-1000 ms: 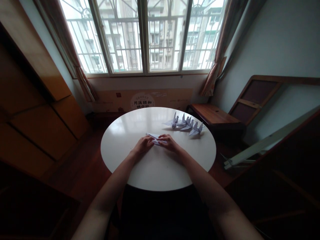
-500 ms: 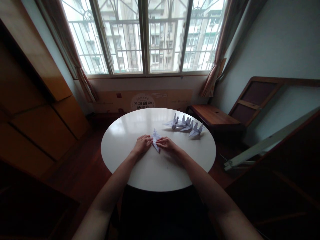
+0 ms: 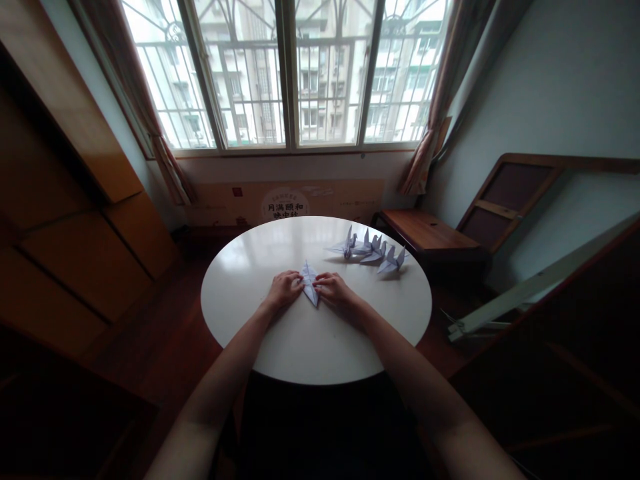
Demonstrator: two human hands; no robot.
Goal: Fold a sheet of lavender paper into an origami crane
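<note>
A pale, narrow diamond of folded paper (image 3: 310, 287) lies on the white oval table (image 3: 320, 347), its long points toward and away from me. At its left edge, my left hand (image 3: 286, 288) is closed with the fingertips on the paper. From the other side, my right hand (image 3: 334, 289) pinches the right edge between thumb and fingers. Several folded paper cranes (image 3: 373, 250) stand in a cluster at the table's far right, beyond my right hand.
Past the table's right side is a wooden bench (image 3: 430, 230). Wooden cabinets (image 3: 90, 260) line the left. A printed cardboard panel (image 3: 215, 200) leans under the barred window (image 3: 287, 80). A pale board (image 3: 500, 303) slants at the right.
My right hand has drawn slightly back from the paper's middle to its right edge, uncovering more of the folded surface. My left hand has barely moved, and the cranes stay put.
</note>
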